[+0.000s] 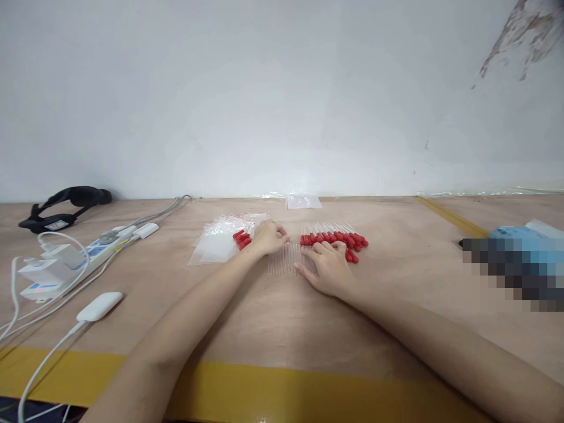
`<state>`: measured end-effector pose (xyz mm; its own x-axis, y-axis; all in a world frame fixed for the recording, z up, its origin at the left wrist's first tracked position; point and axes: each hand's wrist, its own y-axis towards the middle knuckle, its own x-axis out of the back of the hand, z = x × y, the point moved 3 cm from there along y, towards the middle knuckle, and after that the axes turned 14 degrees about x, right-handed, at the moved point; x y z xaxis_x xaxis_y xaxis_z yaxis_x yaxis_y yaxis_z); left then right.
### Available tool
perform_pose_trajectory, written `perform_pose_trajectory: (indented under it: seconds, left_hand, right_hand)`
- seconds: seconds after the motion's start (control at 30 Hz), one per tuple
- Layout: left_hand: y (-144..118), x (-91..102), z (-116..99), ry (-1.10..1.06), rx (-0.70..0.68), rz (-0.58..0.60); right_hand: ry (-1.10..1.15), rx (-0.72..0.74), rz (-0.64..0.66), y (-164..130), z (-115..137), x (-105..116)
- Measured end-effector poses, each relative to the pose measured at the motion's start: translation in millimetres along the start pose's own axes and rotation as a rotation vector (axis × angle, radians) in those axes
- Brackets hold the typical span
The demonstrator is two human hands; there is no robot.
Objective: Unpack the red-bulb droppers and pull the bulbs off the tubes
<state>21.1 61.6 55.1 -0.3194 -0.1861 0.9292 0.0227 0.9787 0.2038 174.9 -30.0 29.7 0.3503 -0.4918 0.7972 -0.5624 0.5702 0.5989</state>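
Note:
A row of clear, thin glass tubes [284, 261] lies on the table between my hands. My left hand [268, 237] is at their far left end, fingers curled and thumb close to them; whatever may be in the pinch is too small to make out. Over the right side of the row, my right hand [326, 267] rests with thumb and fingers apart, fingertips at the tubes. Just beyond it lie several glass droppers with red rubber bulbs [335, 237], bulbs toward me. Loose red bulbs [242, 238] sit beside my left wrist, partly hidden by it.
Clear plastic bags [215, 241] are spread at left, and another bag [304, 202] lies by the wall. A power strip [99, 249] with cables, a white device [100, 305] and a black headset strap [66, 208] occupy the left. A blue item [520, 236], partly pixelated, lies far right.

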Motion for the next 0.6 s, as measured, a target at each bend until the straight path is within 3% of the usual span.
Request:
perform_pose_trajectory:
  seconds: [0.13, 0.33, 0.47, 0.6]
  left_hand:
    - [9, -18.3, -27, 0.033, 0.082, 0.078]
    - [20, -32.9, -40, 0.068, 0.228, 0.147]
    - [26, -33.8, -41, 0.079, 0.302, 0.144]
    - [27, -22.0, -40, 0.074, 0.281, 0.087]
  right_hand:
    - [0.008, -0.021, -0.064, -20, -18, 8]
    - [-0.005, -0.134, -0.131, -37, -36, 6]
    - [-0.007, -0.130, -0.134, -37, -34, 5]
    - [0.003, -0.129, -0.153, -38, -33, 4]
